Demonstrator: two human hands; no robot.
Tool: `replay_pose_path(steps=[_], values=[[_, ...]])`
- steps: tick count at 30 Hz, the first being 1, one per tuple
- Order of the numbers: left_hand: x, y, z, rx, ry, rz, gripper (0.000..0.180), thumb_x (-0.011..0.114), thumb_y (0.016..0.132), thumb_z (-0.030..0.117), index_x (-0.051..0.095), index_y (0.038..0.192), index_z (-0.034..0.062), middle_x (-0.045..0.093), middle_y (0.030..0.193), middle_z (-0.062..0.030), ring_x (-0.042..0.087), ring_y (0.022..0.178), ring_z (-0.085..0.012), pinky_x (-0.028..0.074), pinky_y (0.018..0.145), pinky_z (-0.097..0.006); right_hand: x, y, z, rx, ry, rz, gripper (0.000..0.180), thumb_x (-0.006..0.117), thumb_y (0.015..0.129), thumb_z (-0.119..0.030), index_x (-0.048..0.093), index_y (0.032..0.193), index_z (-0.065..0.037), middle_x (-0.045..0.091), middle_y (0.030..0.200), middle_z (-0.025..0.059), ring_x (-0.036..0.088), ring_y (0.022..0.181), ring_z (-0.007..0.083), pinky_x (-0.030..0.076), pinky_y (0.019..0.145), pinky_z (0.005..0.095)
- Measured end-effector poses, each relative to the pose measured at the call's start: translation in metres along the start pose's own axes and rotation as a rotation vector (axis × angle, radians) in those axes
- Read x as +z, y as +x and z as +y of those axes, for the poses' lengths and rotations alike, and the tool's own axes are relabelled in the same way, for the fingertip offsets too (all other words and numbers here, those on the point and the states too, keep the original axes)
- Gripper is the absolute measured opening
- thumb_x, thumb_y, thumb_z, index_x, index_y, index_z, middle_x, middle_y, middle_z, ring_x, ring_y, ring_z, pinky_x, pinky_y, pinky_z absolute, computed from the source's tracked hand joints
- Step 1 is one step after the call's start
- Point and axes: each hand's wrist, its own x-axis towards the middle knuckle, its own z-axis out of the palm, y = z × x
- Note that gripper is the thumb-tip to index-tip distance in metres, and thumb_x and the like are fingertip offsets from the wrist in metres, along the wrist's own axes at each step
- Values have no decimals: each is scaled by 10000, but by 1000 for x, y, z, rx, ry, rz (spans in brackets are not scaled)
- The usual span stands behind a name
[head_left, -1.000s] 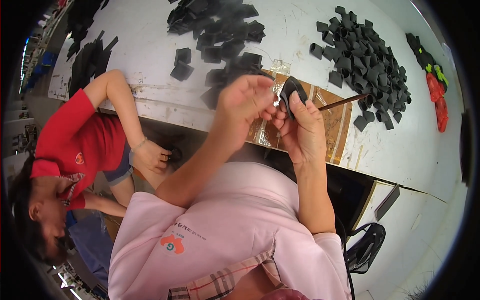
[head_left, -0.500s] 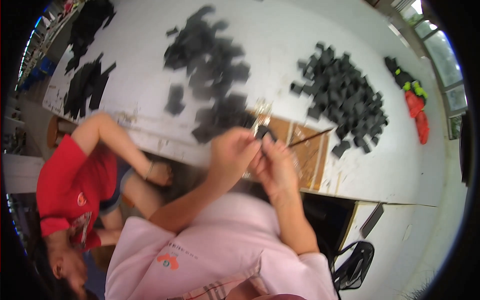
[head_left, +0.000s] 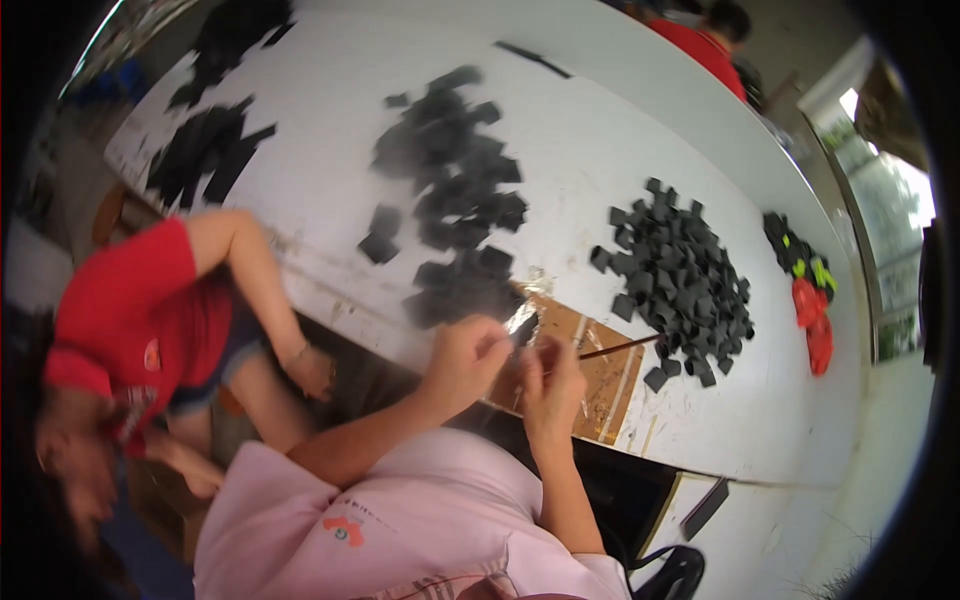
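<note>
While holding left hand and right hand close together, has both curled, with grip impossible to tell and dark piece just beyond right fingertips. Seems partway, with apparently finished black loops beyond right hand and flatter black pieces, perhaps remaining, beyond left; wears orange emblem below left hand, with lettering unreadable

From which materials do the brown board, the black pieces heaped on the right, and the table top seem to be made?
Brown board: perhaps wood or cardboard, judging by its flat, warm-brown surface; shiny patches.
Black pieces: possibly fabric or thin foam, matt; they show little shine and hold curved shapes.
Table top: likely a coated panel, smooth, white, stained near the front.
</note>
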Motion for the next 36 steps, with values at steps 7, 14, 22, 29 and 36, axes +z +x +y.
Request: replay_pose_path(steps=[7, 14, 22, 29, 36], values=[[-4, -9, 12, 160, -81, -57, 50, 558, 687, 19, 524, 690, -18, 544, 653, -131, 547, 589, -264, 419, 520, -326, -9, -12, -16, -188, 330, -3, 95, 567, 784, -29, 583, 868, 14, 528, 740, 64, 470, 606, 123, 379, 532, 227], [2, -24, 0, 147, 31, 28, 78, 539, 685, 6, 473, 644, 0, 530, 557, -133, 538, 528, -322, 408, 466, -370, -7, -15, -32, -555, -247, 1, 57, 535, 797, -26, 557, 843, 0, 518, 739, 104, 517, 595, 230, 407, 499, 309], [-7, -16, -7, -404, -614, 7, 143, 538, 668, -23, 521, 810, -29, 561, 626, -49, 490, 494, -64, 357, 387, -210, 11, -16, -11, -542, -328, -23, 163, 540, 707, 8, 541, 871, 7, 498, 789, 148, 526, 646, 325, 426, 553, 374], [3, -23, -10, -363, -652, -176, 129, 553, 658, 5, 521, 776, -33, 556, 612, -61, 500, 483, -101, 372, 409, -244, -9, -14, 17, 297, 899, -297, 58, 538, 791, -34, 542, 805, 22, 466, 621, 16, 360, 511, 50, 273, 404, 175], [25, -27, -5, 190, -31, 169, 79, 513, 627, 24, 497, 703, 11, 524, 622, -120, 525, 592, -293, 405, 566, -359, -19, -15, 15, 717, 1614, -499, 227, 557, 818, -144, 464, 939, 24, 381, 622, -5, 324, 493, 55, 256, 391, 152]])
